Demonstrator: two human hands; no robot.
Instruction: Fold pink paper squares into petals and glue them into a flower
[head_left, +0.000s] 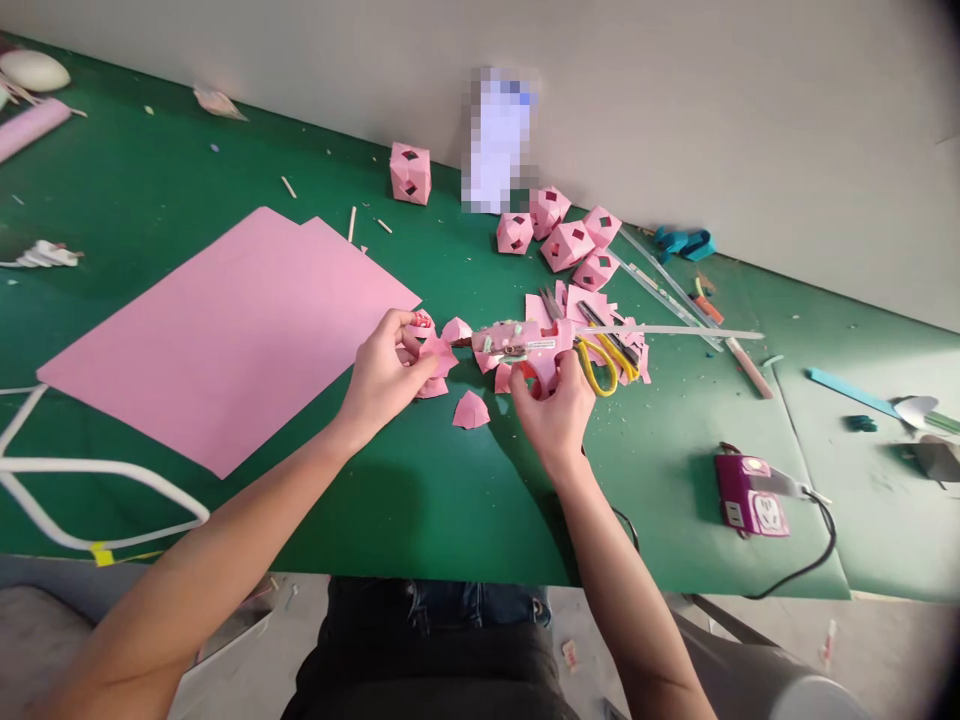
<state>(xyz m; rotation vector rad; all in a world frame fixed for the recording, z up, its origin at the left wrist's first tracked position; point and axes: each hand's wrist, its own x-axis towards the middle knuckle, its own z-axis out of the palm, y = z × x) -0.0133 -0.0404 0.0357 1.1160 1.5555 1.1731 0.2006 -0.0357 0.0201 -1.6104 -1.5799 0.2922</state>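
Note:
My left hand [388, 372] pinches a small folded pink paper piece [438, 354] between thumb and fingers. My right hand [556, 405] is wrapped round the handle of a pink hot glue gun [517, 341], whose nozzle points left at the paper piece. A long translucent glue stick [675, 330] sticks out of the gun's back end. Several loose folded pieces lie under and around the nozzle, one folded pink piece [471, 410] lying apart nearer to me. Just right of the gun, yellow-handled scissors [598, 368] rest on pink paper scraps [592, 300].
Large pink paper sheets [225, 340] cover the left of the green table [360, 510]. Finished-looking pink paper polyhedra [568, 246] stand at the back beside a blurred phone-like screen [496, 145]. A purple power socket [751, 495] with a black cord sits at right. A white tubular frame [112, 467] juts in at left.

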